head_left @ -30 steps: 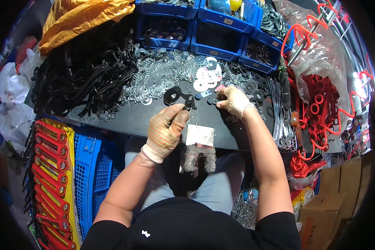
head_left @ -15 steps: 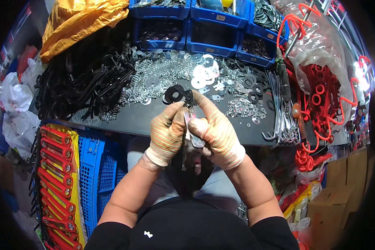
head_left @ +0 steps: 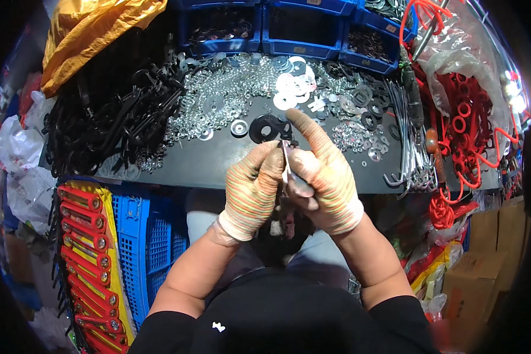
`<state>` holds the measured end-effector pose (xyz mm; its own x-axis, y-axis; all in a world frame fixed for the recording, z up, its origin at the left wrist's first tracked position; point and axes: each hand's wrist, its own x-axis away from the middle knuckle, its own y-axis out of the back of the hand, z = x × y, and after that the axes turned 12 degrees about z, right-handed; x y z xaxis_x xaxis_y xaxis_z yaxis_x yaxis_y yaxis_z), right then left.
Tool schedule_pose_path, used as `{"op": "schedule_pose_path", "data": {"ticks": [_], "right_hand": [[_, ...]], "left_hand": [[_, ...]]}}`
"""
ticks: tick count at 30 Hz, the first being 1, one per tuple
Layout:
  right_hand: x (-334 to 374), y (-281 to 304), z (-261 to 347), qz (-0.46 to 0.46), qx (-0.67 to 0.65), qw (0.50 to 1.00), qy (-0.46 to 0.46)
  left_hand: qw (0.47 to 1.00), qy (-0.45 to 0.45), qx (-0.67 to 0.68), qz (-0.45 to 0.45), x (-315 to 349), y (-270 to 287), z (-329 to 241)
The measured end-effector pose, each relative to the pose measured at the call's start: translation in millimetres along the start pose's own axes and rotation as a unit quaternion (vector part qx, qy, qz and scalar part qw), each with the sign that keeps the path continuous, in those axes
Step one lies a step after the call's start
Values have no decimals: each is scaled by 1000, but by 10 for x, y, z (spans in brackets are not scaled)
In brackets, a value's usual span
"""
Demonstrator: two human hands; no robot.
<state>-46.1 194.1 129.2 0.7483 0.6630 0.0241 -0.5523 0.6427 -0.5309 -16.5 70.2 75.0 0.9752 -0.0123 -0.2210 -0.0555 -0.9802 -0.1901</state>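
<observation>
Both my hands wear striped work gloves and meet in front of my body at the table's near edge. My left hand (head_left: pixel 249 192) pinches a black ring-headed tool part (head_left: pixel 265 129) between thumb and fingers. On the other side my right hand (head_left: pixel 327 183) is closed on the same part, its index finger stretched up beside the ring. A thin flat silvery piece (head_left: pixel 286 158) shows on edge between the thumbs; its lower end is hidden by the right hand. Beyond the ring, a round metal washer (head_left: pixel 239 128) lies on the dark table (head_left: pixel 200 162).
Black ring-headed parts (head_left: pixel 118 118) are heaped at left, small springs (head_left: pixel 218 94) and washers (head_left: pixel 292 88) in the middle. Blue bins (head_left: pixel 301 50) line the back. Metal rods (head_left: pixel 404 141), a red coiled hose (head_left: pixel 441 211) and red parts (head_left: pixel 463 112) sit right. A blue crate (head_left: pixel 130 236) stands lower left.
My hands and the black part have shifted slightly right in the picture. The silvery piece has turned from nearly face-on to edge-on. The washer beside the ring now shows fully.
</observation>
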Motion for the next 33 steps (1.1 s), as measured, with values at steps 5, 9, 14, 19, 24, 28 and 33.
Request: {"op": "schedule_pose_path", "data": {"ticks": [5, 9, 14, 19, 24, 28, 33], "right_hand": [[-85, 81, -138, -73, 133, 983, 100], [-107, 812, 99, 3, 492, 868, 66], [382, 2230, 886, -292, 801, 401, -335], [528, 2508, 899, -308, 527, 792, -25], [1010, 1010, 287, -130, 229, 965, -6], [1206, 940, 149, -103, 728, 672, 84], [1230, 798, 392, -112, 796, 591, 68]], "left_hand": [[995, 3, 47, 92, -1, 24, -13], [965, 43, -234, 111, -51, 169, 98], [984, 110, -78, 116, -89, 124, -133], [987, 92, 38, 126, -156, 51, -163], [975, 138, 154, 78, -187, 267, -126], [969, 119, 194, 97, -219, 298, -119], [984, 85, 134, 79, -91, 181, -312]]}}
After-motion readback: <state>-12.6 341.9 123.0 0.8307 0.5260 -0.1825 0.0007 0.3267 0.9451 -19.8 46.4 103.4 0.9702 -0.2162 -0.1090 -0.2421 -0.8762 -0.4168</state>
